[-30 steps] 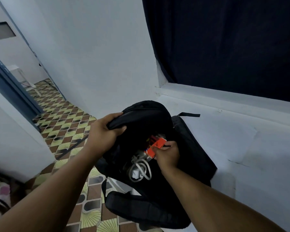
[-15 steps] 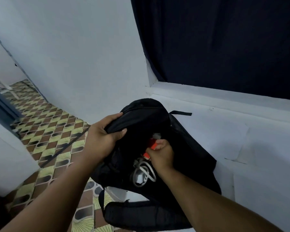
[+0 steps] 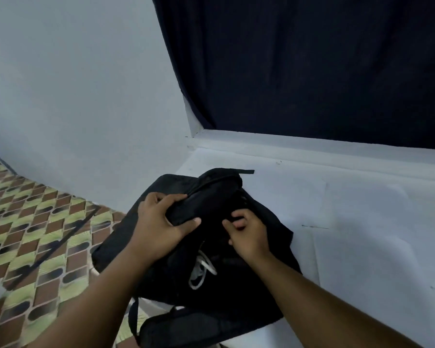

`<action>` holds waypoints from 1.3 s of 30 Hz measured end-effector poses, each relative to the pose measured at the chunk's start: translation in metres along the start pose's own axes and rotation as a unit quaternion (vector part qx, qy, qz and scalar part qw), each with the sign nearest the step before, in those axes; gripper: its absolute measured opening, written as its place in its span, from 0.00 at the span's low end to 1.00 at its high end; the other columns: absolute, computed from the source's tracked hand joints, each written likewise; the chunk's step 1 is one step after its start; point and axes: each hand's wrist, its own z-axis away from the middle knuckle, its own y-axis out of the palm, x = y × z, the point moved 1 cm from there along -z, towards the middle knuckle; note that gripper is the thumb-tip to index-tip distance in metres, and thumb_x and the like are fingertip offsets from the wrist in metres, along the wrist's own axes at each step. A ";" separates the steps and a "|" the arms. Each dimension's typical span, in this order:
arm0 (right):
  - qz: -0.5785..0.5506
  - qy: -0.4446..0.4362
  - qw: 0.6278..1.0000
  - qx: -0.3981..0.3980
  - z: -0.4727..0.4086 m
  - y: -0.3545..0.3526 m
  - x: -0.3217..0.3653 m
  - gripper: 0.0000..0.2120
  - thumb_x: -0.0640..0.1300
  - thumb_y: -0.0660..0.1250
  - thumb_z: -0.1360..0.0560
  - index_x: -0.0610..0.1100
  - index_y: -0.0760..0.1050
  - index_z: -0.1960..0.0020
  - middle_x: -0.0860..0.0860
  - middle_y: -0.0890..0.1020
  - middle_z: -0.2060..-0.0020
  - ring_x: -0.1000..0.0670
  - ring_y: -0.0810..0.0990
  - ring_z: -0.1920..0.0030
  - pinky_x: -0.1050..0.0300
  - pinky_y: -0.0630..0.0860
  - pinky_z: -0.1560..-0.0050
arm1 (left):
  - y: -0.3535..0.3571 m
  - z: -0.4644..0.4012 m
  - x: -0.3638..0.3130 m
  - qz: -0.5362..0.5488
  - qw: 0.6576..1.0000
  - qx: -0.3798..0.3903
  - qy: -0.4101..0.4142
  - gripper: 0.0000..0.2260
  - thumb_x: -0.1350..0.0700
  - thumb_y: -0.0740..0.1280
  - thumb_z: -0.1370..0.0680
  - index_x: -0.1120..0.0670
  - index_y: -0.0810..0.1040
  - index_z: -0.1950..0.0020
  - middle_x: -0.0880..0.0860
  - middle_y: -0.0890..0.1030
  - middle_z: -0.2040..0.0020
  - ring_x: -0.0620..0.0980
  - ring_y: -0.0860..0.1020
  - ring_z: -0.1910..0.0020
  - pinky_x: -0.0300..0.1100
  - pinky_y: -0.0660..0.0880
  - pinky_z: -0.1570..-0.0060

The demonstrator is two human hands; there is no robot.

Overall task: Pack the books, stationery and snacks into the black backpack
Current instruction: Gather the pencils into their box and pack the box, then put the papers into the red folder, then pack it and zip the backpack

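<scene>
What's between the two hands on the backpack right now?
In the head view, only black backpack fabric: the flap gripped by the left hand and a dark gap before the right hand. The white cable lies lower, nearer the camera.

Your black backpack (image 3: 211,277) lies slumped at the left edge of the white surface (image 3: 362,222), partly overhanging it, its top flap folded over the opening. A white cable (image 3: 199,271) shows inside.

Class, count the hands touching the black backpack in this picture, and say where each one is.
2. The left hand grips the black backpack at its top flap; the right hand curls at the opening's right edge. Whether it holds anything is hidden.
</scene>
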 end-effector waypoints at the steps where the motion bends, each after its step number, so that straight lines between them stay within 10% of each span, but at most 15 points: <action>1: -0.002 -0.004 1.000 -0.021 0.004 -0.013 -0.002 0.08 0.46 0.73 0.26 0.53 0.76 0.50 0.50 0.82 0.61 0.49 0.83 0.68 0.57 0.81 0.61 | 0.009 0.002 -0.005 -0.008 0.999 0.027 0.016 0.29 0.36 0.77 0.37 0.39 0.78 0.37 0.47 0.71 0.33 0.50 0.65 0.29 0.44 0.62 0.29; 12: -0.010 0.030 0.982 -0.186 0.082 -0.148 -0.020 0.07 0.41 0.66 0.23 0.51 0.77 0.49 0.51 0.82 0.58 0.50 0.83 0.70 0.51 0.81 0.65 | 0.127 0.028 -0.088 0.086 0.964 0.149 0.202 0.13 0.51 0.73 0.24 0.48 0.80 0.40 0.36 0.77 0.47 0.38 0.73 0.44 0.23 0.65 0.45; 26: 0.124 0.068 0.951 -0.274 0.151 -0.338 -0.083 0.10 0.41 0.69 0.25 0.54 0.76 0.47 0.56 0.82 0.58 0.58 0.81 0.62 0.68 0.74 0.64 | 0.275 0.081 -0.189 0.066 0.943 0.259 0.197 0.09 0.50 0.72 0.23 0.45 0.79 0.44 0.42 0.79 0.48 0.46 0.75 0.44 0.37 0.67 0.45; 39: 0.362 0.131 0.882 -0.272 0.160 -0.553 -0.162 0.25 0.50 0.72 0.26 0.49 0.70 0.31 0.50 0.72 0.32 0.45 0.68 0.31 0.44 0.71 0.34 | 0.411 0.144 -0.321 -0.045 0.955 0.242 0.165 0.23 0.35 0.68 0.26 0.41 0.76 0.33 0.45 0.74 0.32 0.52 0.67 0.30 0.50 0.68 0.34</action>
